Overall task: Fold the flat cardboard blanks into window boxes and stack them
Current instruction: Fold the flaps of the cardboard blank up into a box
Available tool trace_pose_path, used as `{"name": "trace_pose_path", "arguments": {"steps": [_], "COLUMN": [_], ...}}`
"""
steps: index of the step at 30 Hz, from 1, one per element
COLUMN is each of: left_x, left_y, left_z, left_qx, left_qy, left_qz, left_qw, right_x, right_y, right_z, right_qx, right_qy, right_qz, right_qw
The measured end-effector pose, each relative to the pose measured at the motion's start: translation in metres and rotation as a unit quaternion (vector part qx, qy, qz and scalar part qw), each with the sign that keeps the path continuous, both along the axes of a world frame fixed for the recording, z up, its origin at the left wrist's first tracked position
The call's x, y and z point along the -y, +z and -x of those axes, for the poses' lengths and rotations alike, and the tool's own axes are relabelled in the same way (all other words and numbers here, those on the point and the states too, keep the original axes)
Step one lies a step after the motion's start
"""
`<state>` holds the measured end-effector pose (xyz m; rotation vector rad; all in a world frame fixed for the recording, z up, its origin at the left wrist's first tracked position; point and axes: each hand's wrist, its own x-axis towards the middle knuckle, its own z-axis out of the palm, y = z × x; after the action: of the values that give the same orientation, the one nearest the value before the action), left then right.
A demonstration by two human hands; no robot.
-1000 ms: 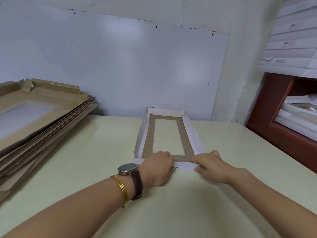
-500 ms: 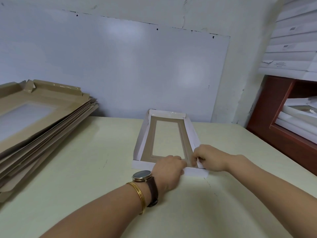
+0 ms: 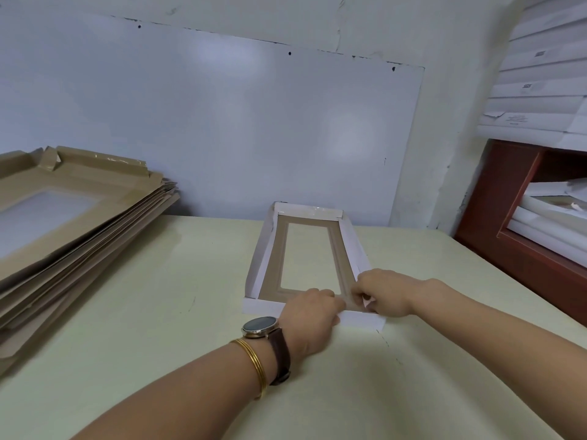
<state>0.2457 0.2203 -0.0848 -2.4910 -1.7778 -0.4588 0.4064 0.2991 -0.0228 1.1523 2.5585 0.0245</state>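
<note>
A long, shallow white cardboard window box [image 3: 309,249] with a brown inside and a rectangular cut-out lies on the cream worktop [image 3: 158,312], its far end close to the worktop's back edge. Its near flap lies out flat. The left hand [image 3: 309,315], with a brown-strapped watch [image 3: 260,325] and gold bangles [image 3: 254,360] on its wrist, curls its fingers over that flap's fold, thumb on the white face. The right hand [image 3: 384,292] pinches the box's near right corner, apparently a small tab. A stack of flat brown cardboard blanks [image 3: 79,223] sits at the worktop's left edge. Beyond the right edge, white boxes [image 3: 540,100] are piled on a red-brown shelf [image 3: 514,217].
</note>
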Motion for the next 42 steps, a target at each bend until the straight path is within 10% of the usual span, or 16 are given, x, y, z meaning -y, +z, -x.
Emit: {"name": "trace_pose_path", "arguments": {"steps": [13, 42], "left_x": [-0.002, 0.000], "left_y": [-0.004, 0.000], "left_z": [-0.001, -0.004], "left_qx": [0.007, 0.000], "left_qy": [0.005, 0.013], "left_qz": [-0.017, -0.003], "left_qw": [1.000, 1.000], "right_x": [-0.009, -0.013], "right_y": [-0.007, -0.019], "right_z": [0.031, 0.023], "right_qx": [-0.055, -0.109], "right_qy": [-0.301, -0.308], "right_qz": [0.028, -0.026], "right_qw": [0.952, 0.945]}}
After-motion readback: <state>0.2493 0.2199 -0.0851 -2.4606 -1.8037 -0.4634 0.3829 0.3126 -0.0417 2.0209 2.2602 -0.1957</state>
